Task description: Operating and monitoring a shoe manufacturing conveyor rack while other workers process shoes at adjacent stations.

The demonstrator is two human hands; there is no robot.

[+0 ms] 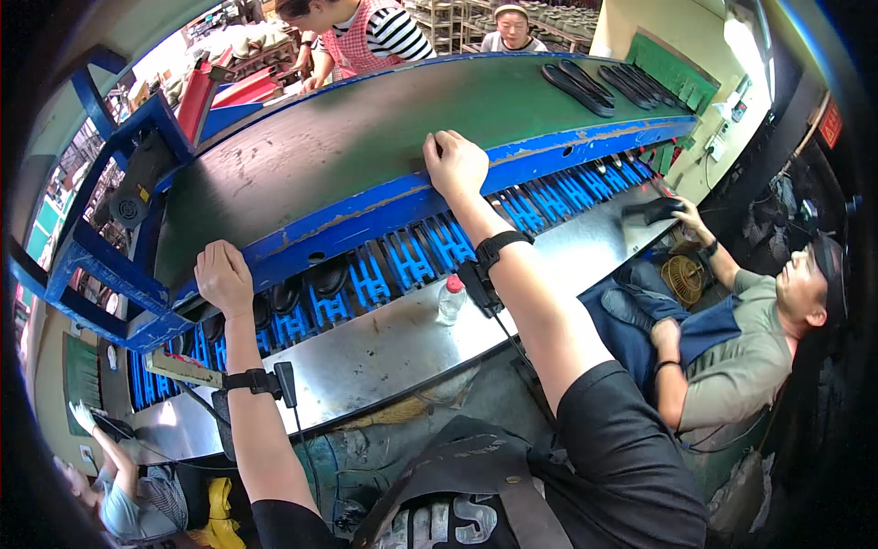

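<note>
My left hand [224, 279] is closed, its fingers curled in at the near left corner of the long green conveyor belt [347, 137]. My right hand [456, 165] is closed too, over the belt's blue front rail [366, 209] farther right. A small dark patch shows beside its fingers; I cannot make out whether it is held. What lies inside either hand is hidden. Dark bands with cables circle both wrists. Black shoe soles [578, 89] lie on the belt at the far right, with several more [637, 84] beside them.
Under the rail runs a row of blue prongs [370, 279] with black shoes [329, 277] among them. A red-capped bottle [451, 300] stands on the metal shelf [366, 357]. A seated person [750, 339] at right holds a black item [654, 211]. Other people are beyond the belt and at lower left.
</note>
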